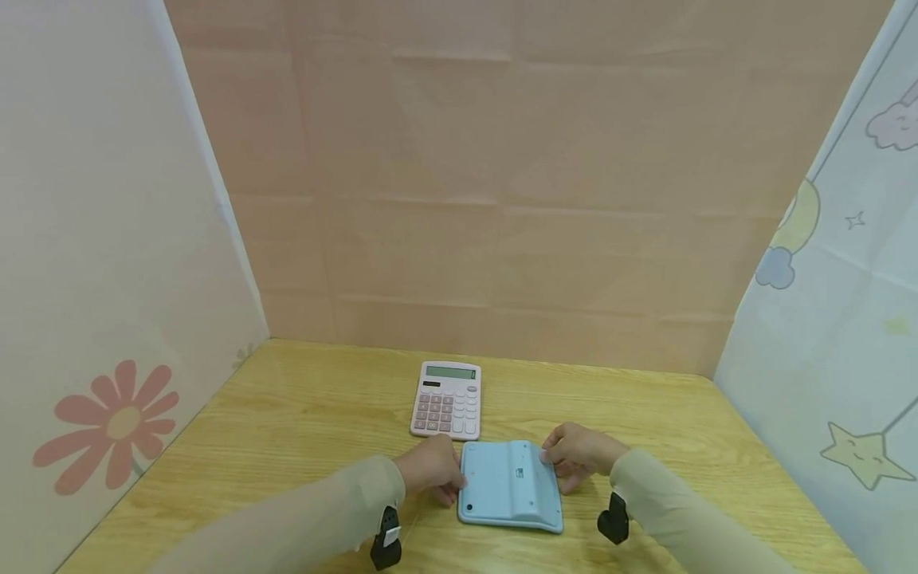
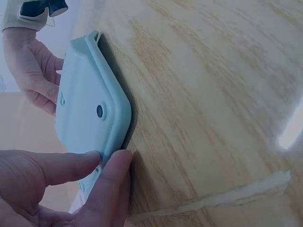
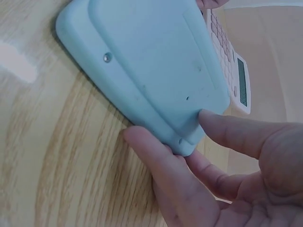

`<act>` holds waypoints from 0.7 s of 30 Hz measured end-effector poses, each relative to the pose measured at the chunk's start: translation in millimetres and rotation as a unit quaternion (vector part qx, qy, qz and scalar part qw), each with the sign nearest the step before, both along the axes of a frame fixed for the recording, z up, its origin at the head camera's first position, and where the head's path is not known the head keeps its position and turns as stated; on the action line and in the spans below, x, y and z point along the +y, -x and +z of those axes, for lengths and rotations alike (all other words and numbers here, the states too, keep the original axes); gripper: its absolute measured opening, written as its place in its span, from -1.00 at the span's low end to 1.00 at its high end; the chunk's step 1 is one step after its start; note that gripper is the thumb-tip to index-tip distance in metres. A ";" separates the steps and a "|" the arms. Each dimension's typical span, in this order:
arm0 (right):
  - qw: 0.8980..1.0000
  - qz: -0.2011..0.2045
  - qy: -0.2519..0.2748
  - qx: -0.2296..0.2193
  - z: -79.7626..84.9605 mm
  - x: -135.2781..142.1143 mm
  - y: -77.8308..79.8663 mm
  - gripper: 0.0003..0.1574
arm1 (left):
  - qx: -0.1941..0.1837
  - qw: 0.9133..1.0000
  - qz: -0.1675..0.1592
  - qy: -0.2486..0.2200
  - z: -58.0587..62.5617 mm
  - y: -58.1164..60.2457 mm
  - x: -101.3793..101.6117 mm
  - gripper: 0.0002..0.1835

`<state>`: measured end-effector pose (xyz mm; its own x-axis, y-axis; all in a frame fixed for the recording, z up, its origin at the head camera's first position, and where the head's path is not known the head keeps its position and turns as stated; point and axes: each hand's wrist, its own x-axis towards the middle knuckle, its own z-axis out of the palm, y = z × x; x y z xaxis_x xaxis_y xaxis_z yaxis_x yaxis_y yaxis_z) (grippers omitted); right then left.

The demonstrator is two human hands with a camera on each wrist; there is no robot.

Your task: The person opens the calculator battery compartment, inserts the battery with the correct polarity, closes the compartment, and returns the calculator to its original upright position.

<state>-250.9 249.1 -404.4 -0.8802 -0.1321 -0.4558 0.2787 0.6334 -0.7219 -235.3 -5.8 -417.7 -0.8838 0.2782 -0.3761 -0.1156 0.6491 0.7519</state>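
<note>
A light blue calculator (image 1: 495, 482) lies back side up on the wooden table, its raised ridge and screw holes showing; its keys are hidden underneath. My left hand (image 1: 432, 465) pinches its left edge, thumb on top and fingers at the side, as the left wrist view shows close up. At the opposite edge, my right hand (image 1: 579, 453) holds it between the thumb (image 3: 227, 130) on the back and fingers (image 3: 161, 161) along the side. Just beyond the blue one, a pink calculator (image 1: 446, 402) sits face up with its display at the far end.
The wooden table (image 1: 323, 391) meets a plain peach backdrop (image 1: 488, 199) behind. White printed sheets stand on both sides, a flower (image 1: 122, 426) on the left one and a star (image 1: 868, 454) on the right. A whitish strip (image 2: 227, 198) runs across the tabletop.
</note>
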 end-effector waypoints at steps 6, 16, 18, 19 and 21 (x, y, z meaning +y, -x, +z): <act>1.000 0.011 0.010 0.001 -0.8 0.5 0.2 -0.80 | -0.017 0.999 0.030 -0.006 0.9 -4.4 3.3 -0.83; 1.000 0.005 0.027 0.004 -2.4 1.3 1.4 -0.85 | -0.034 0.998 0.049 -0.011 1.8 -5.2 7.6 -0.83; 1.000 0.005 0.028 0.004 -0.6 0.2 0.7 -0.86 | -0.035 0.998 0.052 -0.016 1.7 -5.6 7.3 -0.83; 0.999 0.006 0.031 0.005 0.2 -0.2 0.4 -0.86 | -0.035 0.998 0.053 -0.020 1.8 -5.9 6.9 -0.84; 0.999 0.004 0.031 0.007 2.8 -1.2 0.6 -0.86 | -0.035 0.997 0.056 -0.026 2.2 -6.1 6.4 -0.85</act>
<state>-251.4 247.8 -401.6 -0.8850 -0.1678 -0.4343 0.2631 0.5894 -0.7638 -229.2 0.7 -415.5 -0.8824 0.1999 -0.4260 -0.2386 0.5902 0.7711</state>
